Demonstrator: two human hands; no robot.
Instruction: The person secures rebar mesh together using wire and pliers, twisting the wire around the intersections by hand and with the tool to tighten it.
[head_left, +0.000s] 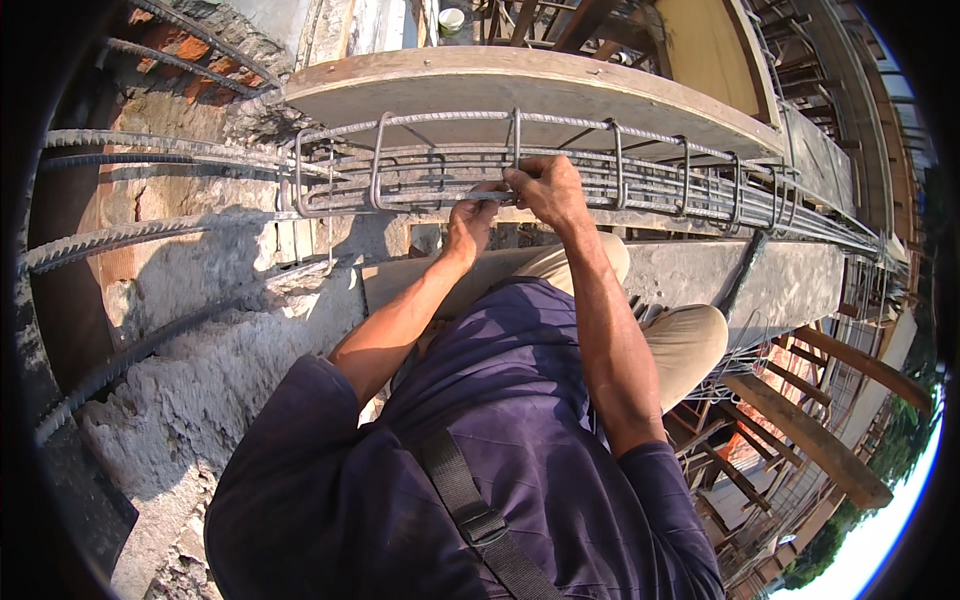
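Observation:
A long cage of steel reinforcing bars (450, 116) runs across in front of me, with several bent stirrups around it. My right hand (553, 193) is closed at one stirrup (517, 132), its thumb and fingertips pinched against the stirrup's lower part. Just to the left and slightly lower, my left hand (468, 228) has its fingers curled at the near lower bar (425, 197), close to where that stirrup crosses it. The two hands almost meet. What the left fingers grip is hidden, and no tie wire can be made out.
A wooden formwork board (540, 75) stands along the cage's far side. Thick ribbed bars (160, 235) jut out at the left above rough broken concrete (210, 375). Timber beams (810, 440) and loose bent rods (735, 365) lie lower down on the right.

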